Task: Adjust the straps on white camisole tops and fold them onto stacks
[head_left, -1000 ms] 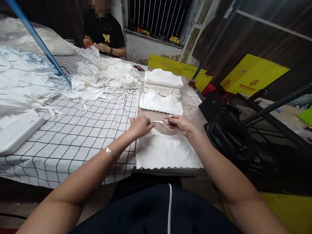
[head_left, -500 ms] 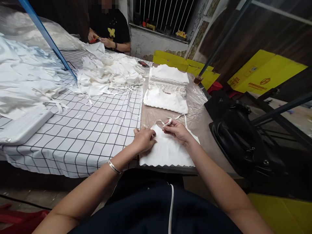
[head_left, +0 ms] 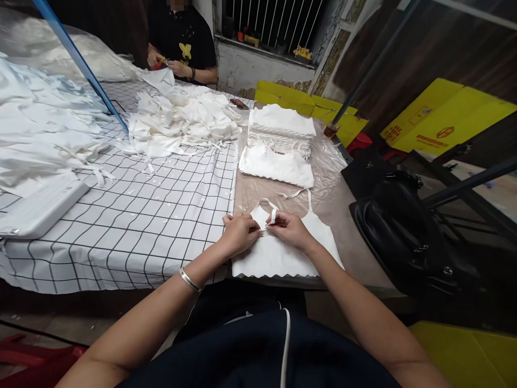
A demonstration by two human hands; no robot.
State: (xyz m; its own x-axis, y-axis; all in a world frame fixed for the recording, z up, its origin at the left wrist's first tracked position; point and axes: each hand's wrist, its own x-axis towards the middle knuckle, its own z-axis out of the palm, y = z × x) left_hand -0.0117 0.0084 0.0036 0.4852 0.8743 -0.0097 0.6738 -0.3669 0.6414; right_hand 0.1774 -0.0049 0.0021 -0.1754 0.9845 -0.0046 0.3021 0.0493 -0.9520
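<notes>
A white camisole top [head_left: 283, 253] with a scalloped hem lies flat at the table's near edge. My left hand [head_left: 239, 233] presses on its upper left corner and pinches the cloth there. My right hand [head_left: 291, 228] pinches the left shoulder strap [head_left: 273, 215] just beside my left hand. The other strap [head_left: 299, 193] trails loose toward the far side. Both hands touch over the garment's top edge.
A folded white top [head_left: 276, 166] and a tall stack of folded tops [head_left: 281, 128] lie beyond. A loose heap of white garments [head_left: 181, 119] covers the checked tablecloth [head_left: 153, 215]. A person in black [head_left: 182, 47] works at the far end. A black bag [head_left: 407, 231] sits right.
My hands drew the strap down from above the neckline onto the top's upper left corner and came together. The garment shifted slightly toward me.
</notes>
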